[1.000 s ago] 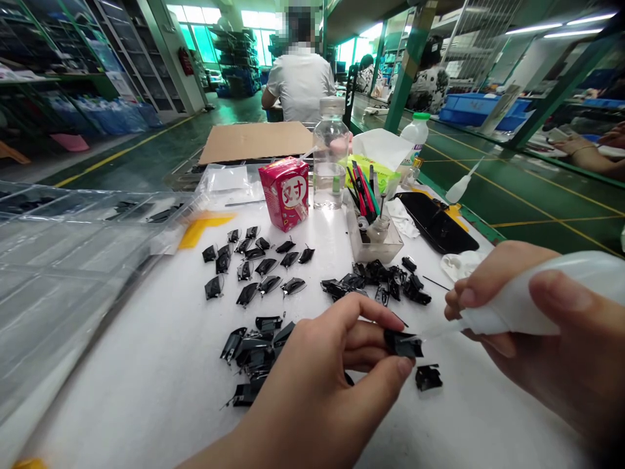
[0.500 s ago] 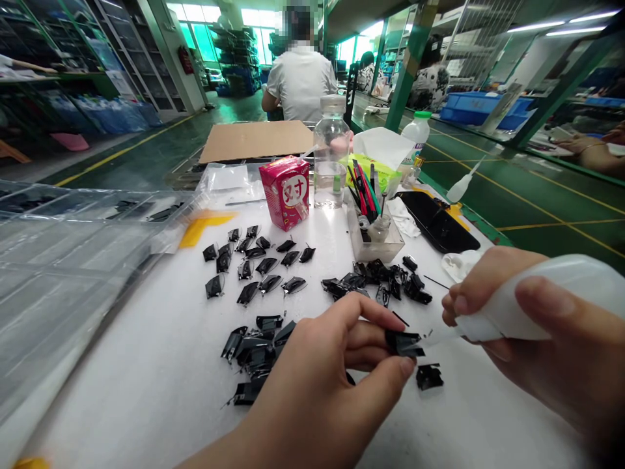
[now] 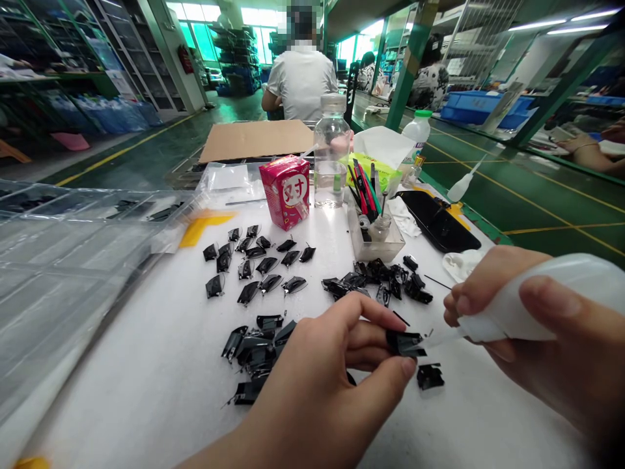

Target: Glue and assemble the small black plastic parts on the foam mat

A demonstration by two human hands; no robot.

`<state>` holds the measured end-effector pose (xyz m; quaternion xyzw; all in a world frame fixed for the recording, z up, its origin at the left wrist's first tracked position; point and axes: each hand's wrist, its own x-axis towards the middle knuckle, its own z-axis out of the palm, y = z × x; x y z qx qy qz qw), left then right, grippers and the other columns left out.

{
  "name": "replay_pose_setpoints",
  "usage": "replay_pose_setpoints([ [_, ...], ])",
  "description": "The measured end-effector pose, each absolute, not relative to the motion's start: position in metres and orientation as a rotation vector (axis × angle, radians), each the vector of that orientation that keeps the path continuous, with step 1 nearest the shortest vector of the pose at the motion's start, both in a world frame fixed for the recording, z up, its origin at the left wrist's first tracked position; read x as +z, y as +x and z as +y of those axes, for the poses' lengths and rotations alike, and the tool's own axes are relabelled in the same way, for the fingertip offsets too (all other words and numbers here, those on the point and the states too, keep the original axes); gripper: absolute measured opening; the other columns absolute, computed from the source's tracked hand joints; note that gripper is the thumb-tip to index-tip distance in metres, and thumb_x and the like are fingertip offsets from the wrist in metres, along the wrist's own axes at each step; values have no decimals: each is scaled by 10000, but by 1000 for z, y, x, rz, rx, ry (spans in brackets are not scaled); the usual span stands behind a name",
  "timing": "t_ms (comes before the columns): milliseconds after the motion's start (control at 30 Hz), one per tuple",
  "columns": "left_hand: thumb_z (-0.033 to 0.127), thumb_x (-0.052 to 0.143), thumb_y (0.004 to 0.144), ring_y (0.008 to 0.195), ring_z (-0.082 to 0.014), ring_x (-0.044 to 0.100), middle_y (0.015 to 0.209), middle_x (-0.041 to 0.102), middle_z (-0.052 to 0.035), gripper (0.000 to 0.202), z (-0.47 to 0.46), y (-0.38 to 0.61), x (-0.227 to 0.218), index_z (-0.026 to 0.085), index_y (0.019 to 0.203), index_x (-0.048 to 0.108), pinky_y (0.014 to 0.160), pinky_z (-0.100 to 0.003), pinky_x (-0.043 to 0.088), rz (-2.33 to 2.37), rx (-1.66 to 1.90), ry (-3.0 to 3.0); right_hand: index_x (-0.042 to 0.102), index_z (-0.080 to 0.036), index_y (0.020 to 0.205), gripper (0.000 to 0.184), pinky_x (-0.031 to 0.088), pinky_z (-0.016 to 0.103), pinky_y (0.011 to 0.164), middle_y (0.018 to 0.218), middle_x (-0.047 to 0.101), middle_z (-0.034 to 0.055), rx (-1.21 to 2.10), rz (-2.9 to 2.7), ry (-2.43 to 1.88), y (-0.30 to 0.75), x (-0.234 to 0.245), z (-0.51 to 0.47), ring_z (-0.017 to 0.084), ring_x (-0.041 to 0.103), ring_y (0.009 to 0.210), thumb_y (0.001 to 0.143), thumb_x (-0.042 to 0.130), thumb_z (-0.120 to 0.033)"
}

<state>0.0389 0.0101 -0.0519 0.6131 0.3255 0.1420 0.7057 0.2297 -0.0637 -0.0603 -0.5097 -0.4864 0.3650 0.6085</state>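
Note:
My left hand (image 3: pixel 322 384) pinches a small black piece (image 3: pixel 405 343) between thumb and fingertips. My right hand (image 3: pixel 532 332) grips a white squeeze bottle (image 3: pixel 541 312), and its thin nozzle reaches the piece's right edge. Just below lies a loose black piece (image 3: pixel 430 376). Similar pieces form a heap (image 3: pixel 254 355) beside my left hand, loose rows (image 3: pixel 258 264) farther up, and a cluster (image 3: pixel 378 280) near my right hand. All lie on a white work surface (image 3: pixel 161 384).
A clear plastic tray (image 3: pixel 63 273) lies at the left. Behind the pieces stand a pink carton (image 3: pixel 284 192), a water bottle (image 3: pixel 332 156), and a clear box of pens (image 3: pixel 375 231). A black panel (image 3: pixel 437 221) lies at the right. A co-worker (image 3: pixel 301 81) sits beyond.
The white bottle sits slightly lower in my right hand. My left hand keeps the same hold on the black piece.

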Motion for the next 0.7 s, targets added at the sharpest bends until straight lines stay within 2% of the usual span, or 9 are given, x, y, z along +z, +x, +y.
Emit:
replay_pose_setpoints([
  [467,203,651,847,864,-215,747,891,771,-44,132,10,37,-53,208,948,566,745,-291,543,695,308,1396,760,-296,718,289,248,254,311,452,490,-25,842,-1077,-1166,228,-57,-61,103,397,341,830,716,-558],
  [700,193,653,837,855,-215,743,865,761,-33,134,10,37,-54,212,941,571,731,-289,538,691,315,1398,756,-289,722,309,257,251,315,450,491,-28,849,-1076,-1170,230,-59,-62,104,421,346,827,717,-578],
])
